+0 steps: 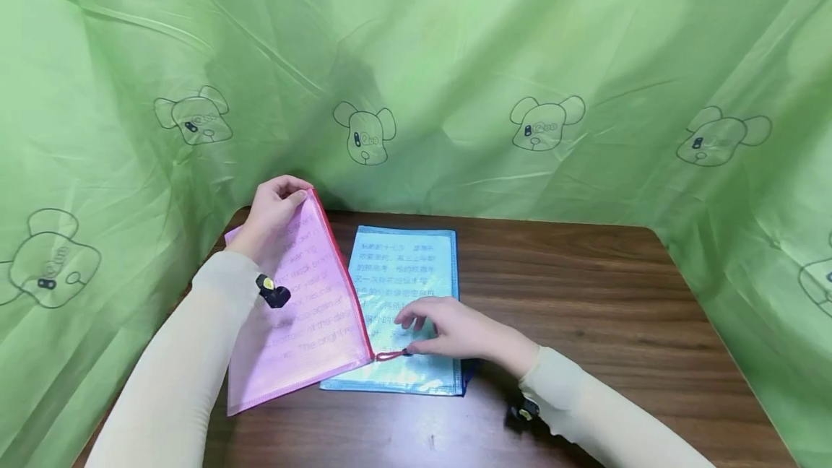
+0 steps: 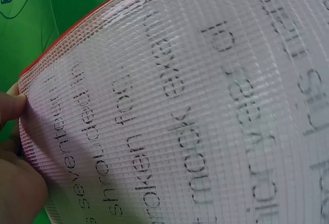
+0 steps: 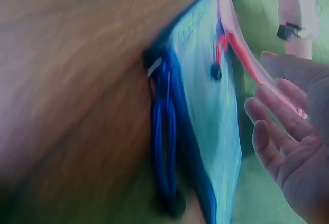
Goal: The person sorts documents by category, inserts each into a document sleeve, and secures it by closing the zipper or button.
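Note:
At the table's left, my left hand (image 1: 269,211) pinches the top corner of a pink mesh zip pouch (image 1: 299,323), tilted up off the table. English text on a sheet shows through its mesh (image 2: 169,111). Its red zipper (image 1: 341,266) runs down the right side to a red cord pull (image 1: 390,356). A blue zip pouch (image 1: 406,248) with Chinese text lies flat, partly under the pink one. My right hand (image 1: 461,327) hovers over the blue pouch, fingers loosely bent. In the right wrist view, the red pull (image 3: 218,54) hangs apart from my right hand (image 3: 298,142).
A blue cord pull (image 3: 164,131) hangs from the blue pouch's corner. The brown wooden table (image 1: 572,280) extends to the right. Green cloth (image 1: 442,42) with printed bear heads stands behind the table and along both sides.

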`<act>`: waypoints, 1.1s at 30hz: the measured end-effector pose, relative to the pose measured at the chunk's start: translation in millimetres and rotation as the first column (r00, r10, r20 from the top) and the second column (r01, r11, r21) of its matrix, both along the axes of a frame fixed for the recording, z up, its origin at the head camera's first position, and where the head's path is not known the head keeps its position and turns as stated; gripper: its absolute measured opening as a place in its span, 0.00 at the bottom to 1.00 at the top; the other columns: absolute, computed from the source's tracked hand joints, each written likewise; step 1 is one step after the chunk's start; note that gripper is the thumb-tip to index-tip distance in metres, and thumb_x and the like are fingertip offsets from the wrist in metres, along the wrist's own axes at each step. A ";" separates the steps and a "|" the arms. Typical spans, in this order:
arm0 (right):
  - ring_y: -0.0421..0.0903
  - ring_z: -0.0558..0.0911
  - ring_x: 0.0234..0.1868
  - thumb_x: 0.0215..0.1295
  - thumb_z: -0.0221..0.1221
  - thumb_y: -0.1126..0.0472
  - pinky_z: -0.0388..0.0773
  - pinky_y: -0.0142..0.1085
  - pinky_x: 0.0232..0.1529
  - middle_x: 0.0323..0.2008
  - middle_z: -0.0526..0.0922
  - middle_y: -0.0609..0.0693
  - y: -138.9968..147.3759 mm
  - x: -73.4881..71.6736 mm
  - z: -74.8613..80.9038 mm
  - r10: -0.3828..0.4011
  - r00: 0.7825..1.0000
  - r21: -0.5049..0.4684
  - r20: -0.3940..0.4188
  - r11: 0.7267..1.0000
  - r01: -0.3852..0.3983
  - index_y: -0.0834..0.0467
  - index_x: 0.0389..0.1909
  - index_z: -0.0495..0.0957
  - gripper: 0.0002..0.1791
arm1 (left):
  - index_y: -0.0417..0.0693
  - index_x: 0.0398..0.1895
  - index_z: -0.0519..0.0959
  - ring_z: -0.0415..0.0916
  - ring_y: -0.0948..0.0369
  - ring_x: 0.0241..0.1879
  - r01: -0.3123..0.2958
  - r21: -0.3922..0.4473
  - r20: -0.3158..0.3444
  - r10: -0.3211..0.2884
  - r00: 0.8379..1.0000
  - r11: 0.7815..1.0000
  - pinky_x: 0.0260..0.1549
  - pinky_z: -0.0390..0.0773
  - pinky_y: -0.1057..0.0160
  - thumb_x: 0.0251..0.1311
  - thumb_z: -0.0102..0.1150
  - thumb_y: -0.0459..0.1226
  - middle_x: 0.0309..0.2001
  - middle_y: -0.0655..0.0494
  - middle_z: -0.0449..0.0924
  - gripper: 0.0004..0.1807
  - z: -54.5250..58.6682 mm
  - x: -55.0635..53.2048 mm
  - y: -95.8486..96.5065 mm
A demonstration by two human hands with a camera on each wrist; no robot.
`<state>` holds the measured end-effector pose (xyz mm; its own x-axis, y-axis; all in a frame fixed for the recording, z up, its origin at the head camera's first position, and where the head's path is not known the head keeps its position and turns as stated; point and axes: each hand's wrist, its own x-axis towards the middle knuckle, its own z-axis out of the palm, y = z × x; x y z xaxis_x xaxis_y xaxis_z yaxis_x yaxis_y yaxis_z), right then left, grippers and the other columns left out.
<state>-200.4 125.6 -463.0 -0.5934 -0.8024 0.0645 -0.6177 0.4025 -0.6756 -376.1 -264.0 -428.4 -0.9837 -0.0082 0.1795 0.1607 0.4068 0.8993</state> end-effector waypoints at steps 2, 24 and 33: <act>0.46 0.86 0.53 0.75 0.71 0.56 0.86 0.40 0.48 0.54 0.88 0.51 12.8 -0.4 0.0 -0.027 1.000 -0.005 -0.011 1.000 0.027 0.57 0.65 0.82 0.22 | 0.37 0.55 0.87 0.75 0.65 0.37 0.045 -0.050 -0.025 -0.046 0.999 0.998 0.39 0.73 0.69 0.76 0.62 0.32 0.39 0.56 0.85 0.11 1.7 -1.3 0.8; 0.49 0.87 0.50 0.68 0.76 0.61 0.83 0.38 0.38 0.53 0.89 0.47 199.1 39.9 11.1 -0.408 0.866 -0.015 -0.289 0.907 0.422 0.53 0.59 0.85 0.20 | 0.44 0.52 0.85 0.73 0.54 0.45 0.271 -0.253 0.100 -0.253 0.962 0.929 0.46 0.72 0.61 0.83 0.51 0.32 0.46 0.45 0.83 0.11 -30.9 -18.0 -2.6; 0.48 0.87 0.48 0.69 0.75 0.60 0.84 0.40 0.40 0.55 0.89 0.46 229.2 34.3 14.6 -0.457 0.826 0.014 -0.329 0.873 0.488 0.50 0.60 0.84 0.20 | 0.41 0.57 0.86 0.79 0.46 0.56 0.182 -0.386 0.017 -0.190 0.982 0.904 0.59 0.74 0.45 0.82 0.58 0.35 0.55 0.43 0.87 0.12 -37.0 -16.8 -2.1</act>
